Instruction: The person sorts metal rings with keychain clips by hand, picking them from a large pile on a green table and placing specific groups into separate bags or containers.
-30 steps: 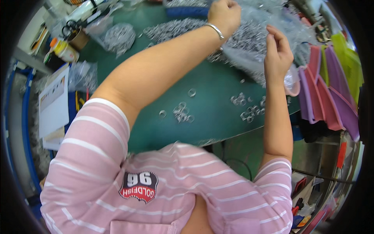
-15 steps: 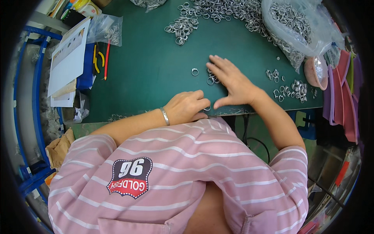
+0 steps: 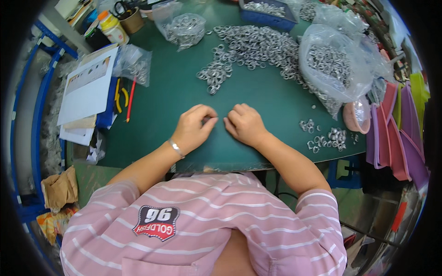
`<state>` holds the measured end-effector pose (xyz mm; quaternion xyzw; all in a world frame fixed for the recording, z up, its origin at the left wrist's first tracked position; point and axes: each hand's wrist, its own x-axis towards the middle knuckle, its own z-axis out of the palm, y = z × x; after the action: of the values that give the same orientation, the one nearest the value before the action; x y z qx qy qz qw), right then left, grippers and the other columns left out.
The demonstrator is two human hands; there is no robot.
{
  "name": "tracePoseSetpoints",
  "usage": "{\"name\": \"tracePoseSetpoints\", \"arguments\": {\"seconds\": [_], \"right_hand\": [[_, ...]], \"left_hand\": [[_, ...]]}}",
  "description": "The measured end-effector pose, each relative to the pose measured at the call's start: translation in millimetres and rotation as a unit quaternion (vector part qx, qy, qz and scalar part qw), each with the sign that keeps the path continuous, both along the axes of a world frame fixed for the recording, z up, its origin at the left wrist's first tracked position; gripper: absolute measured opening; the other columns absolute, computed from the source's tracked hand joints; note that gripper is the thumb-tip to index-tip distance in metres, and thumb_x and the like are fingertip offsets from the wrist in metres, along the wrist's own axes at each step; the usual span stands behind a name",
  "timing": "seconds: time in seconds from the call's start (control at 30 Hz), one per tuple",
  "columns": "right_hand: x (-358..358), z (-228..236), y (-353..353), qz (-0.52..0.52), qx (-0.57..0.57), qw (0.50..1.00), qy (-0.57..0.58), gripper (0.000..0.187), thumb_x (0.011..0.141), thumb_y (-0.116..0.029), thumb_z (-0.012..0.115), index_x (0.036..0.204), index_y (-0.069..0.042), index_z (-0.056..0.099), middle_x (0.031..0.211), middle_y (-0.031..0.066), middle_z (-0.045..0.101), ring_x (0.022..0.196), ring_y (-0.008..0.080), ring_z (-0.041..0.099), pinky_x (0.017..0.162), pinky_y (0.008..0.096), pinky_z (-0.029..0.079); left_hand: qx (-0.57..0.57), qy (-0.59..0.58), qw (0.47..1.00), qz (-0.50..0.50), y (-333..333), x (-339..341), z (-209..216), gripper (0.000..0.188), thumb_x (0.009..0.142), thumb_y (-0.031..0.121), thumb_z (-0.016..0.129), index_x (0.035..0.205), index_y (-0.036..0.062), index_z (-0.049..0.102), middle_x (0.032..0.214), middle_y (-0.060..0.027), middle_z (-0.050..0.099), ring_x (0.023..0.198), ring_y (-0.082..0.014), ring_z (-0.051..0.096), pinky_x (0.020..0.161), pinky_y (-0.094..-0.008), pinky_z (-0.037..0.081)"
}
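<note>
Both my hands are over the green tabletop point(image 3: 170, 101), near its front edge and a short gap apart. My left hand point(image 3: 194, 126) has its fingers curled in toward the thumb. Opposite it, my right hand point(image 3: 245, 124) is closed too, knuckles up. Whatever either hand holds is hidden by the fingers. Beyond them spreads a large heap of silver metal rings point(image 3: 262, 46), with a smaller clump point(image 3: 214, 76) trailing from its near left side. To the right of my right hand lies a loose group of rings point(image 3: 338, 138).
A clear plastic bag point(image 3: 361, 76) of rings leans at the right, beside a pink bowl point(image 3: 364, 128) and colored plastic bins point(image 3: 391, 138). A blue tray point(image 3: 271, 21) stands at the back. Papers point(image 3: 87, 87), yellow-handled pliers point(image 3: 125, 97) and a red pencil point(image 3: 130, 103) lie left.
My right hand, spread beside several rings before, has closed and come level with my left. My left hand has moved left. Those rings no longer show. The view has shifted, revealing more of the far table.
</note>
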<state>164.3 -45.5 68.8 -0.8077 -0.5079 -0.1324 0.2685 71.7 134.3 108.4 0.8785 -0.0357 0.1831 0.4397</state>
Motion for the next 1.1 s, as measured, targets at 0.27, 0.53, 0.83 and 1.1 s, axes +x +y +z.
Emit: {"name": "tracePoseSetpoints", "arguments": {"seconds": [0.27,0.53,0.83,1.1], "right_hand": [[9,15,-16,0.016,0.037,0.999,-0.012,0.024,0.075,-0.008,0.071,0.064,-0.006,0.05,0.063,0.0083,0.051,0.054,0.0259,0.055,0.05,0.0366,0.048],[115,128,-70,-0.233,0.184,0.943,-0.151,0.02,0.078,-0.011,0.071,0.066,-0.004,0.057,0.065,0.0129,0.059,0.055,0.0276,0.058,0.053,0.037,0.047],[85,113,-67,-0.137,-0.025,0.99,-0.034,0.016,0.085,-0.018,0.069,0.091,-0.004,0.065,0.087,0.0146,0.064,0.081,0.0359,0.063,0.07,0.0443,0.052],[-13,17,-40,-0.043,-0.118,0.992,-0.011,0.028,0.081,-0.031,0.071,0.085,-0.008,0.057,0.08,0.009,0.052,0.065,0.0262,0.059,0.055,0.0368,0.052]], "left_hand": [[-0.056,0.037,0.998,-0.009,9,-4,5,0.006,0.082,0.001,0.069,0.087,0.0005,0.067,0.08,-0.0055,0.064,0.063,-0.0098,0.058,0.058,-0.0228,0.047],[-0.058,0.058,0.996,-0.037,12,4,-2,0.007,0.081,0.002,0.068,0.088,0.0006,0.066,0.08,-0.0087,0.064,0.064,-0.0166,0.061,0.059,-0.0278,0.049],[-0.066,0.087,0.994,-0.027,21,9,-12,0.007,0.083,0.003,0.068,0.089,0.0006,0.067,0.079,-0.0056,0.061,0.061,-0.0112,0.055,0.058,-0.0247,0.046],[-0.07,0.1,0.992,-0.036,28,23,-15,0.007,0.082,0.004,0.067,0.088,0.0004,0.066,0.079,-0.0076,0.061,0.06,-0.0144,0.056,0.056,-0.0276,0.046]]}}
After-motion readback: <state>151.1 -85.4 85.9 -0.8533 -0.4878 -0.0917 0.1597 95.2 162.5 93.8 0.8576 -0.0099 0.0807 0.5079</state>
